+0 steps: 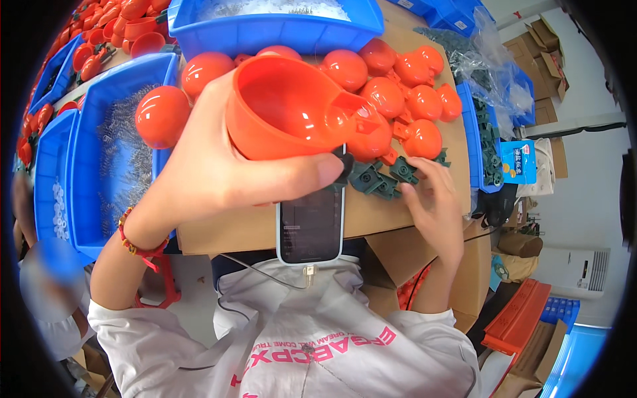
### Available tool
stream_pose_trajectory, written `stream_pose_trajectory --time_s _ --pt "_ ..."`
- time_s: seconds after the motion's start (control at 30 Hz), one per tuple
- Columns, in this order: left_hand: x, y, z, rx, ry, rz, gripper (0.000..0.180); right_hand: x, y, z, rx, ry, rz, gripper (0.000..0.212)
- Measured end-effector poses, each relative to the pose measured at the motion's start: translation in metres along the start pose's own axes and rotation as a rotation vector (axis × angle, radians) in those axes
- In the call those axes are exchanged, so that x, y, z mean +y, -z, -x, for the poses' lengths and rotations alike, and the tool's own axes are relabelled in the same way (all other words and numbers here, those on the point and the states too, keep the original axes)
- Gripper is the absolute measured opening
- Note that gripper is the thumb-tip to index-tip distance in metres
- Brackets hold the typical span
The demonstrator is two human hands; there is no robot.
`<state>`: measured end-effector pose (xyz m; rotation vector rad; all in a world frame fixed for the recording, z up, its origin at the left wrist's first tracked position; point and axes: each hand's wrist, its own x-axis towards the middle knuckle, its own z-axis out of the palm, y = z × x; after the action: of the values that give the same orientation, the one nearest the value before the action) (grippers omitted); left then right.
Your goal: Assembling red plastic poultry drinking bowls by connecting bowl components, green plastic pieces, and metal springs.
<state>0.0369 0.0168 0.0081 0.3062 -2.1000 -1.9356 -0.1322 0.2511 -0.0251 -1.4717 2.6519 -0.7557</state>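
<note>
My left hand (219, 169) is closed around a red plastic cup (285, 106), held up close with its open mouth showing and a narrow slotted neck pointing right. By the left thumb tip sits a small dark piece (346, 164); how it joins the cup is hidden. On the cardboard, my right hand (434, 205) has its thumb and fingertips around a dark green plastic part (403, 170). More green parts (373, 180) lie just left of those fingers. Behind them rest several upturned red cups (383, 97).
A phone (310, 225) with a cable lies at the near edge of the cardboard sheet (225, 233). Blue bins stand around: one of metal springs (129, 152), one of small white rings (60, 205), one of green parts (490, 142), and one at the back (275, 36).
</note>
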Motion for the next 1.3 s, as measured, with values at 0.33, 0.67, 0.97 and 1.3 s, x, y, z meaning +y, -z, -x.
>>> stream_pose_trajectory --time_s 0.33,0.67,0.97,1.3 --pt "0.001 0.005 0.002 0.040 -0.006 0.008 0.085 0.018 -0.003 0.003 -0.068 -0.382 -0.495 0.024" --pt "0.006 0.004 0.002 0.006 0.069 0.045 0.077 0.023 -0.001 0.014 0.111 -0.098 -0.146 0.014" --pt "0.003 0.001 0.005 -0.192 -0.025 0.081 0.068 0.001 -0.003 0.008 0.147 -0.014 -0.792 0.031" --pt "-0.003 -0.002 0.008 -0.295 -0.060 0.022 0.059 -0.055 -0.016 -0.016 0.048 0.277 -1.154 0.035"
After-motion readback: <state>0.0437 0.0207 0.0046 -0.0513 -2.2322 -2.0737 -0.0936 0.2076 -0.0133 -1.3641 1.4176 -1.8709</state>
